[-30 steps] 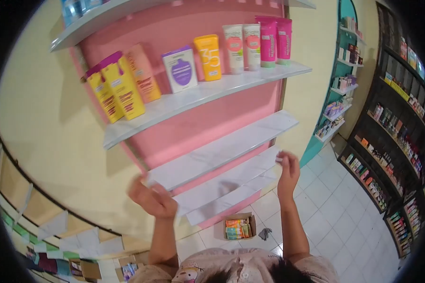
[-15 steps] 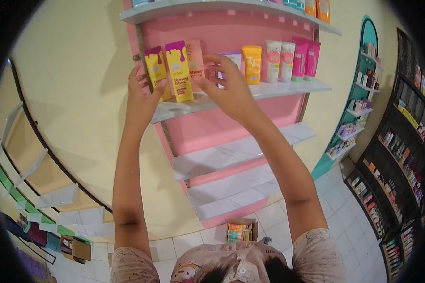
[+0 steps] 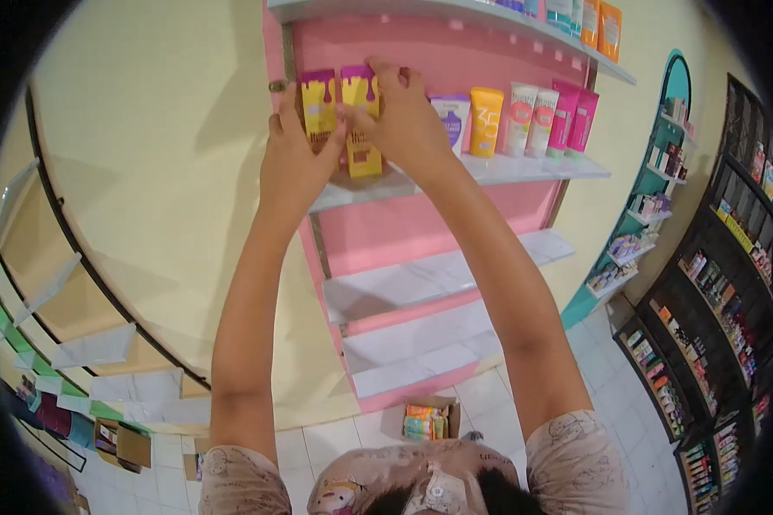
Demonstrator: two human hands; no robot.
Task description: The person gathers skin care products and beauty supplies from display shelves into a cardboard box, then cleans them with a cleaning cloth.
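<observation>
Two yellow boxes with purple dripping tops stand side by side at the left end of the pink-backed shelf [image 3: 524, 169]. My left hand [image 3: 301, 167] is closed around the left yellow box [image 3: 319, 107], fingers along its outer edge and thumb on the inner side. On the right yellow box [image 3: 365, 160], my right hand [image 3: 412, 124] has its thumb across the front and its fingers at the upper right edge. My right hand hides whatever stands directly behind it. Just right of it are a white and purple pack [image 3: 452, 120] and a yellow tube [image 3: 485, 122] marked 35.
White tubes [image 3: 520, 118] and pink tubes [image 3: 582, 122] stand farther right. Orange tubes [image 3: 609, 32] are on the shelf above. Marbled shelves [image 3: 404, 292] jut out below. A carton [image 3: 428, 419] of packets sits on the floor. Dark stocked racks [image 3: 730, 283] line the right side.
The view has shifted, so the shelf appears farther right. My right hand has moved left onto the right yellow box, which now stands more upright; the peach box is now hidden.
</observation>
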